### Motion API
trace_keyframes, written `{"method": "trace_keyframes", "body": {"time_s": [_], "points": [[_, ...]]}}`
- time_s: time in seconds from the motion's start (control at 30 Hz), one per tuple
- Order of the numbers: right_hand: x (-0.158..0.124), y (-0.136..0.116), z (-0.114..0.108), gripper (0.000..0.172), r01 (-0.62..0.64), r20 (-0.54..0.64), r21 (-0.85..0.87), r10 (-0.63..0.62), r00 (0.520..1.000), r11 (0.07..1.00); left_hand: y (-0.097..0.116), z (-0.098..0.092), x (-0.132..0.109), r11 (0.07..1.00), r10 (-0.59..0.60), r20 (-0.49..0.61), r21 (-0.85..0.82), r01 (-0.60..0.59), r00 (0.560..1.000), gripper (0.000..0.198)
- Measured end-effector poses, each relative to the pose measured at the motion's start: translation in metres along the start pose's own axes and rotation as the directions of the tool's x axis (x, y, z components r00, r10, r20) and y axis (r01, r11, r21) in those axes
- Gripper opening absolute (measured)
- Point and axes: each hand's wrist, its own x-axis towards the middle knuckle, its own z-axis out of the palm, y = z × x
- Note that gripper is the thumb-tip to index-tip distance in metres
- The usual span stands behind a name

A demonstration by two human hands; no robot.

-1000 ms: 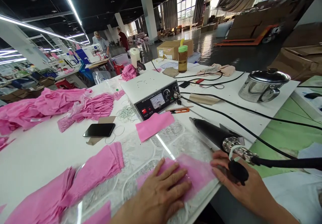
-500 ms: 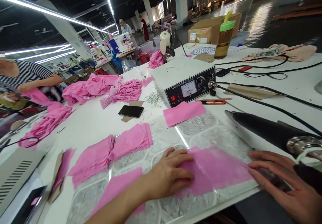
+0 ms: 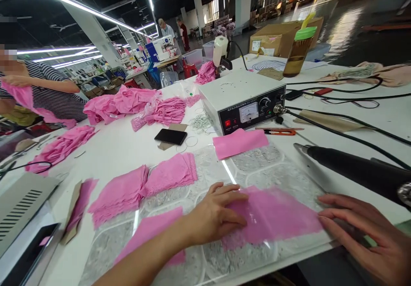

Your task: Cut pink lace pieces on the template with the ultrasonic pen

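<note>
My left hand [image 3: 218,215] lies on a pink cloth piece [image 3: 276,217], fingers spread and pressing on its left part. Glossy glints show on the cloth. At its right corner, my right hand [image 3: 362,230] touches the edge with fingers stretched out and apart; part of that hand is hidden by the frame's edge. Under my left forearm lies another pink piece [image 3: 157,234]. Two stacks of pink pieces, a left stack [image 3: 118,194] and a right stack [image 3: 171,172], rest side by side beyond it. A single folded pink strip [image 3: 240,143] lies farther back.
A grey control box [image 3: 244,102] with a meter stands behind the strip. A black handheld tool [image 3: 349,164] with a cable lies at right, near orange-handled snips [image 3: 279,132]. A phone [image 3: 171,136] and pink garments [image 3: 128,102] are on the table [image 3: 105,153]. A person [image 3: 48,93] handles pink cloth at left.
The view has shifted slightly, so the table things sit a little farther right. Both hands keep nearly the same places on the cloth. The person at left has raised the pink cloth.
</note>
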Motion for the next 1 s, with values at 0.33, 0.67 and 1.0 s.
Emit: {"method": "trace_keyframes", "body": {"time_s": [0.33,0.67,1.0], "points": [[0.015,-0.033,0.006,0.015,0.239,0.111,0.01,-0.239,0.965,0.971,-0.015,-0.009,-0.031,0.998,-0.049,-0.01,0.041,0.049,0.999,0.02],[0.019,-0.04,0.01,0.018,0.22,0.18,0.029,-0.222,0.958,0.975,-0.019,-0.013,-0.042,0.995,-0.033,-0.012,0.099,0.034,0.999,0.022],[0.013,-0.038,0.001,0.015,0.143,0.176,0.016,-0.143,0.974,0.99,-0.01,-0.003,-0.017,0.968,0.171,0.053,0.177,-0.178,0.984,0.042]]}}
